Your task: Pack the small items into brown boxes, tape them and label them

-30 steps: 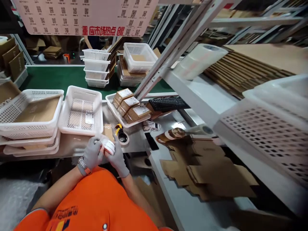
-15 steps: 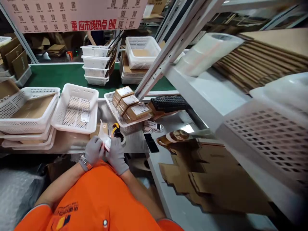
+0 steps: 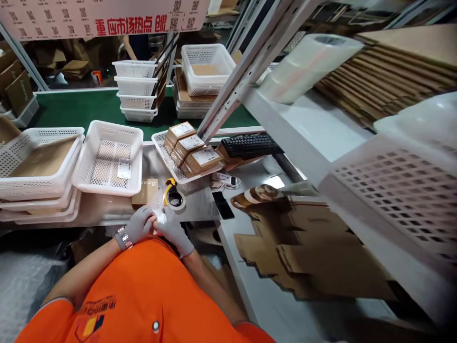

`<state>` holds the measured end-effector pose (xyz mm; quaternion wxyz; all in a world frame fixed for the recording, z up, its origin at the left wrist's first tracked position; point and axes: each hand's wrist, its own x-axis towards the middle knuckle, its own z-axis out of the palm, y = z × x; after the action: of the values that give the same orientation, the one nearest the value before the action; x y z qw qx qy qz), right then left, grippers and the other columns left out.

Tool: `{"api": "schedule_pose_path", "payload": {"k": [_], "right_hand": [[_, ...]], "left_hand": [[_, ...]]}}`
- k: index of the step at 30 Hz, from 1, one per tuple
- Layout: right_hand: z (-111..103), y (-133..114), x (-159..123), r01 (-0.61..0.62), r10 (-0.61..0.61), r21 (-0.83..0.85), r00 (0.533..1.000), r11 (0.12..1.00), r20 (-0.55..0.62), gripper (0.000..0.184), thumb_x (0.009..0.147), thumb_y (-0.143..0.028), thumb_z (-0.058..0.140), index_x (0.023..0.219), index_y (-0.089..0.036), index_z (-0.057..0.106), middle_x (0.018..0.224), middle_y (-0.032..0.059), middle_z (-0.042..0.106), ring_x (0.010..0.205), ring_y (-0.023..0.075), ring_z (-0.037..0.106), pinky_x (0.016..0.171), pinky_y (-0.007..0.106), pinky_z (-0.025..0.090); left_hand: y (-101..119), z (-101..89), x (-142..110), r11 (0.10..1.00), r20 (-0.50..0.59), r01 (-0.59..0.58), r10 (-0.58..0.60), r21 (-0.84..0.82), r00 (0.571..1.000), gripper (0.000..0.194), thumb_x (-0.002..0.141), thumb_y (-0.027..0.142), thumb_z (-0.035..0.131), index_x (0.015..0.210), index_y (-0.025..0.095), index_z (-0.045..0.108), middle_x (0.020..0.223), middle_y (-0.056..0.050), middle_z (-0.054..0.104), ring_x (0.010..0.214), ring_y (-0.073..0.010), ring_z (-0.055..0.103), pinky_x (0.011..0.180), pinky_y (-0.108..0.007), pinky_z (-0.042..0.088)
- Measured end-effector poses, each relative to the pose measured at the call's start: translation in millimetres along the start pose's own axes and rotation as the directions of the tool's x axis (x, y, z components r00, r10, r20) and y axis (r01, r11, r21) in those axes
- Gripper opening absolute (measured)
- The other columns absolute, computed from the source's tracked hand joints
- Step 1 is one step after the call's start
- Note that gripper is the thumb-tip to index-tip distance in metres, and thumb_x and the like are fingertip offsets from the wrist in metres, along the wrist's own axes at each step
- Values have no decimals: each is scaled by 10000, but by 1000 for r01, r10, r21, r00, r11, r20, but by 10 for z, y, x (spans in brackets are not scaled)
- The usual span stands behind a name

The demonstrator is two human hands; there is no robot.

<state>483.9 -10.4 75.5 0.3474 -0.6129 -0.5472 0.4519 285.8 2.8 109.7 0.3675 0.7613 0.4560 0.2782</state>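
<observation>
Both gloved hands meet close to my body at the front edge of the steel bench. My left hand (image 3: 139, 226) is closed, fingertips pinched on a small crumpled piece of whitish, see-through plastic wrap (image 3: 161, 215). From the other side my right hand (image 3: 174, 232) grips the same wrap, its thumb towards the left fingers. Whether something lies inside the wrap I cannot tell. Just beyond the hands sits a small brown carton (image 3: 145, 193). Beside it, a yellow-and-black tape dispenser (image 3: 170, 186) lies with a tape roll (image 3: 177, 202).
A white basket (image 3: 137, 183) stands beyond the hands, left of a tray (image 3: 160, 146) with labelled boxes (image 3: 203, 157). Rightward lie a phone (image 3: 223, 205), a keyboard (image 3: 252, 145) and flattened cardboard (image 3: 321, 247). A slanted metal post (image 3: 237, 81) rises before the green conveyor (image 3: 74, 107).
The pointed white end of the wrap that stood up between my hands is down now, uncovering more of the small carton and tape dispenser. The view has shifted slightly.
</observation>
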Motion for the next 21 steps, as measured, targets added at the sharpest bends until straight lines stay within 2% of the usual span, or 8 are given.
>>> {"api": "schedule_pose_path", "payload": {"k": [2, 4, 7, 11, 13, 17, 19, 21], "right_hand": [[-32, 51, -54, -124, 62, 271, 972, 955, 225, 581, 771, -459, 904, 1276, -224, 738, 1176, 102, 785, 1063, 302, 715, 952, 445, 621], [-44, 98, -66, -213, 46, 444, 933, 871, 356, 660, 761, -498, 954, 1321, -217, 744, 1241, 103, 800, 1137, 306, 727, 1011, 430, 596], [20, 174, 2, -239, 67, 471, 933, 849, 353, 625, 722, -510, 1003, 1215, -214, 757, 1174, 71, 803, 1090, 277, 723, 1029, 418, 562], [194, 268, 97, -265, 139, 439, 944, 859, 298, 615, 651, -522, 1054, 1066, -237, 701, 1012, 10, 758, 972, 235, 682, 936, 382, 553], [270, 301, 96, -286, 118, 513, 935, 810, 335, 670, 640, -525, 1065, 1117, -253, 680, 1056, 18, 764, 1008, 244, 694, 930, 371, 557], [389, 364, 62, -353, 41, 665, 899, 658, 436, 870, 564, -500, 1083, 1276, -286, 630, 1164, 47, 783, 1083, 281, 736, 931, 381, 579], [450, 395, 75, -347, 67, 679, 913, 647, 403, 846, 562, -484, 1073, 1252, -288, 623, 1111, 37, 777, 1022, 270, 729, 889, 376, 581], [507, 418, 112, -333, 120, 661, 930, 672, 347, 795, 579, -477, 1062, 1217, -283, 629, 1060, 24, 763, 976, 251, 711, 870, 370, 579]], "left_hand": [[-100, -37, -62, 982, 67, 146, -139, -118, 988, 237, 1100, 319, 554, 899, 229, 642, 949, -56, 726, 890, -220, 666, 854, -342, 544], [-205, -64, -113, 942, 114, 271, -252, -200, 961, 284, 1095, 393, 556, 874, 228, 624, 892, -40, 722, 854, -214, 654, 816, -330, 519], [-315, -81, -149, 913, 90, 341, -329, -223, 940, 302, 1059, 452, 586, 853, 232, 602, 861, -31, 710, 834, -212, 634, 801, -329, 491], [-387, -88, -146, 932, -18, 312, -321, -185, 947, 249, 1026, 428, 602, 858, 245, 583, 879, -32, 691, 846, -217, 619, 812, -338, 471], [-435, -87, -141, 922, -34, 315, -330, -224, 943, 257, 1033, 431, 583, 854, 247, 565, 862, -20, 668, 830, -211, 608, 796, -334, 464], [-542, -63, -139, 865, -13, 369, -397, -340, 918, 320, 1049, 460, 517, 804, 255, 490, 761, 19, 571, 740, -188, 545, 718, -318, 430], [-565, -53, -148, 882, -43, 352, -384, -314, 922, 318, 1048, 460, 506, 805, 257, 486, 765, 13, 572, 742, -191, 544, 714, -322, 422], [-565, -58, -172, 931, -127, 274, -310, -239, 942, 287, 1050, 445, 512, 835, 255, 511, 815, -9, 612, 781, -204, 570, 750, -338, 438]]}}
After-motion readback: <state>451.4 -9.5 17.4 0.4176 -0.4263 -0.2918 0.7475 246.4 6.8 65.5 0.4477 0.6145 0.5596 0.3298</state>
